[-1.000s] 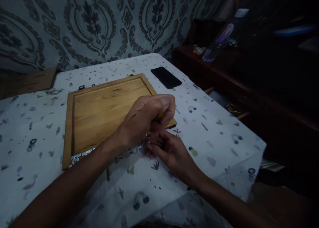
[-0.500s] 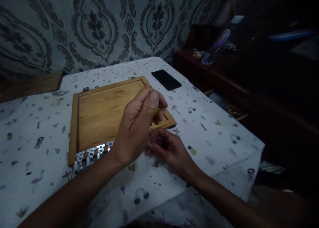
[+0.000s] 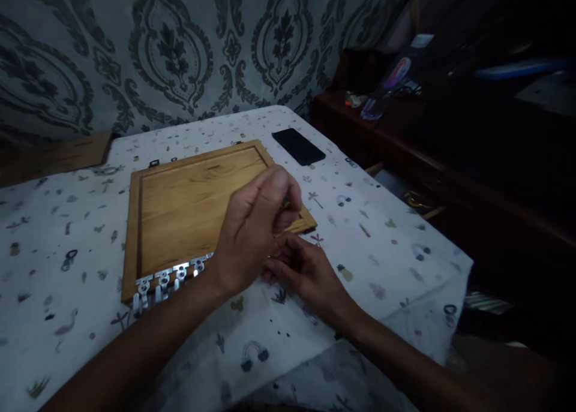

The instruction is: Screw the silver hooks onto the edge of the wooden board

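1. The wooden board (image 3: pixel 189 211) lies flat on the cloth-covered surface (image 3: pixel 396 265), left of centre, with metal hooks (image 3: pixel 181 272) along its near edge.
2. The left hand (image 3: pixel 252 232) is over the board's near right part, its grip curled closed around a mostly hidden object (image 3: pixel 285 203).
3. The right hand (image 3: pixel 306 268) is just below it, fingers bent together; whether its grip holds anything, I cannot tell.
4. A black phone (image 3: pixel 298 146) lies far right of the board.

Apparently a home room (dimly lit), damask-patterned wall (image 3: pixel 243 16), playfully printed tablecloth (image 3: pixel 369 262)
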### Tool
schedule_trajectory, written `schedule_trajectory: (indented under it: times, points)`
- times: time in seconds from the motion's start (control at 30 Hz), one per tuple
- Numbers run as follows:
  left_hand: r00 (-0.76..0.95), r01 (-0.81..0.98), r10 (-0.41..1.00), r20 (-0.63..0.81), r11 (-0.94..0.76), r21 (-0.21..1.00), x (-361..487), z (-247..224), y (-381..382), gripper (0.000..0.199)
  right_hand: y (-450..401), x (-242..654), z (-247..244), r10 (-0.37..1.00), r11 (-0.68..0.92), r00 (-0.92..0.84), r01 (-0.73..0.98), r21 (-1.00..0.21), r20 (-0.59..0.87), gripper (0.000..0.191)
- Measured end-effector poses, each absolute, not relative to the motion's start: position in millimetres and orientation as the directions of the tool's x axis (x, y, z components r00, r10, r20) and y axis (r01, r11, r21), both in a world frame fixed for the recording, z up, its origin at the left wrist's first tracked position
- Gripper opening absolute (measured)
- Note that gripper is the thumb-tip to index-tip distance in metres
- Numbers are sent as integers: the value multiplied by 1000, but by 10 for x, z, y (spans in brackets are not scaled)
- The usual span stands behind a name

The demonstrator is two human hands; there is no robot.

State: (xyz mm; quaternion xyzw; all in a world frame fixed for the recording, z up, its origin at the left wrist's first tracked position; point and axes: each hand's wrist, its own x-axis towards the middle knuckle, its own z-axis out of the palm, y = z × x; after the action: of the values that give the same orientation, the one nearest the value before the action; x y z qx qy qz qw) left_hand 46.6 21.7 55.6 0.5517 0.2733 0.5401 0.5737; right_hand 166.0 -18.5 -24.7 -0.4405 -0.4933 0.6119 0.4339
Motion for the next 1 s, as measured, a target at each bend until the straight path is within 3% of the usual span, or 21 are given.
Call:
schedule_trajectory:
  times: [0.13,0.27,1.0]
  points:
    - [140,-413,944,299,-219,884,399,650,284,31,-188,1668,-262,965,-154,-226,-64,-986,-136,21]
    - [101,-382,952,287,-229,895,399,655,323,33,-192,1668,-257,964,-157,-227,-60,-986,-140,19]
    - [132,-382,947,294,-225,896,442,539,321,31,-190,1669,-277,962,-154,-239,-87,-984,-130,15]
